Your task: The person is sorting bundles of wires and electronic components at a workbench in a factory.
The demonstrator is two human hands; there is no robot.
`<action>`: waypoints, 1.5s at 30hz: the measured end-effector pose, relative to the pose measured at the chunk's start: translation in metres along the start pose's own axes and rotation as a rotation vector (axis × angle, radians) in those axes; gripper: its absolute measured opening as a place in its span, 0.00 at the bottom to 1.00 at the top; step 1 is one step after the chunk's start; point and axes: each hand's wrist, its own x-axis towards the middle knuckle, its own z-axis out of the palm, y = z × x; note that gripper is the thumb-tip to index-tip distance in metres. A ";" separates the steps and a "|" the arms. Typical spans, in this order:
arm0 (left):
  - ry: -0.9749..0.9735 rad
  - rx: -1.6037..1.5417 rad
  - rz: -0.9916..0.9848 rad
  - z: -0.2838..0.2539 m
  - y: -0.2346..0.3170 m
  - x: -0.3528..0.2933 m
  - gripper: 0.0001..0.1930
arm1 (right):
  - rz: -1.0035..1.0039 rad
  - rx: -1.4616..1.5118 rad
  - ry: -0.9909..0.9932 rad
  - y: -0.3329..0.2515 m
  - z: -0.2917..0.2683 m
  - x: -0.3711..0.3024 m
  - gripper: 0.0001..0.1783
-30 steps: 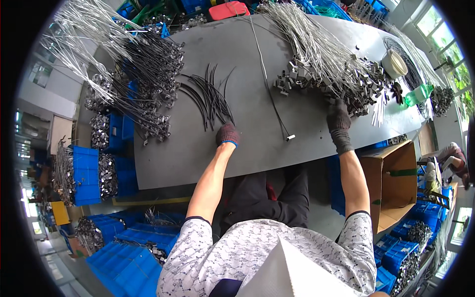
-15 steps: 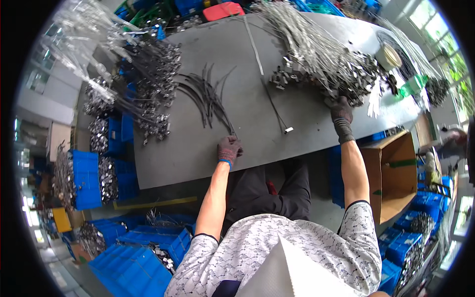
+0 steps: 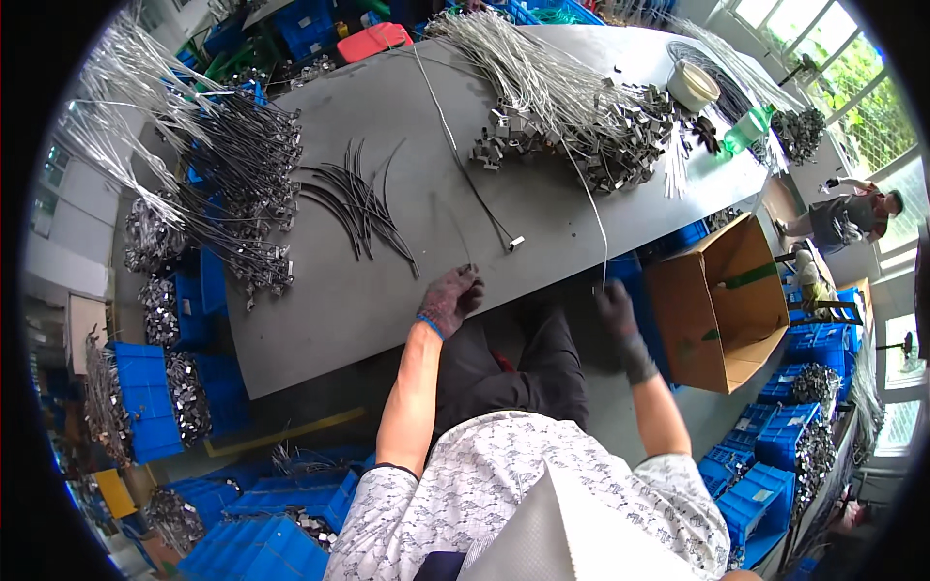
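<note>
My left hand [image 3: 452, 298], in a dark knitted glove with a blue cuff, is closed at the table's front edge. A thin black tube [image 3: 463, 232], blurred, stands up from its fingers. My right hand [image 3: 620, 315], gloved and smeared by motion, is closed on a thin white cable [image 3: 601, 228] just off the table edge. That cable runs back to a pile of silvery cables [image 3: 542, 82] with metal connectors [image 3: 620, 145]. Loose black tubes [image 3: 363, 203] lie left of centre. Between the hands lies a black-sleeved cable [image 3: 484, 205] with a white connector [image 3: 515, 243].
Black-sleeved cables [image 3: 242, 145] with connectors are heaped on the left. A tub [image 3: 693, 87] and a green bottle [image 3: 748, 131] stand at the back right. A cardboard box [image 3: 697, 310] and blue crates [image 3: 760, 504] are on the right. Another person [image 3: 852, 213] stands farther off.
My right hand has left the connector pile and come toward me, drawing a white cable out. My left hand has lifted a black tube from the loose ones. The view has shifted.
</note>
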 end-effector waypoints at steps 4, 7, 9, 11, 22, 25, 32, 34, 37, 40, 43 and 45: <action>-0.158 0.017 0.017 0.056 -0.009 0.030 0.09 | -0.011 -0.353 -0.001 0.072 -0.022 -0.168 0.10; -0.185 -0.054 -0.083 0.106 -0.054 0.081 0.04 | 0.702 -0.552 -0.533 0.153 -0.042 -0.286 0.14; -0.076 0.097 -0.117 0.114 -0.096 0.116 0.07 | 0.524 -0.574 -0.531 0.111 -0.043 -0.323 0.12; 0.059 0.288 -0.058 0.124 -0.138 0.142 0.09 | 0.458 -0.489 -0.470 0.077 -0.044 -0.351 0.12; 0.212 0.084 0.704 0.197 -0.005 0.121 0.06 | 0.612 -0.601 -0.771 0.169 -0.094 -0.436 0.12; 0.194 0.065 0.825 0.195 0.037 0.125 0.07 | 0.555 -0.639 -0.724 0.168 -0.100 -0.411 0.11; 0.201 0.259 0.624 0.150 0.032 0.118 0.06 | 0.432 -0.605 -0.612 0.165 -0.088 -0.364 0.09; 0.235 0.657 0.440 0.139 -0.001 0.109 0.08 | 0.401 -0.575 -0.560 0.158 -0.078 -0.348 0.10; 0.093 0.664 0.363 0.090 -0.081 0.098 0.12 | 0.178 -0.386 -0.320 0.116 -0.035 -0.256 0.11; 0.003 0.393 0.106 0.114 -0.109 0.064 0.07 | -0.134 -0.155 0.044 0.012 0.003 -0.148 0.07; -0.096 0.134 0.086 0.118 -0.081 0.052 0.07 | -0.197 -0.200 -0.006 -0.021 0.015 -0.109 0.07; -0.033 -0.019 0.073 0.111 -0.043 0.066 0.10 | -0.189 -0.280 -0.080 -0.025 0.015 -0.103 0.06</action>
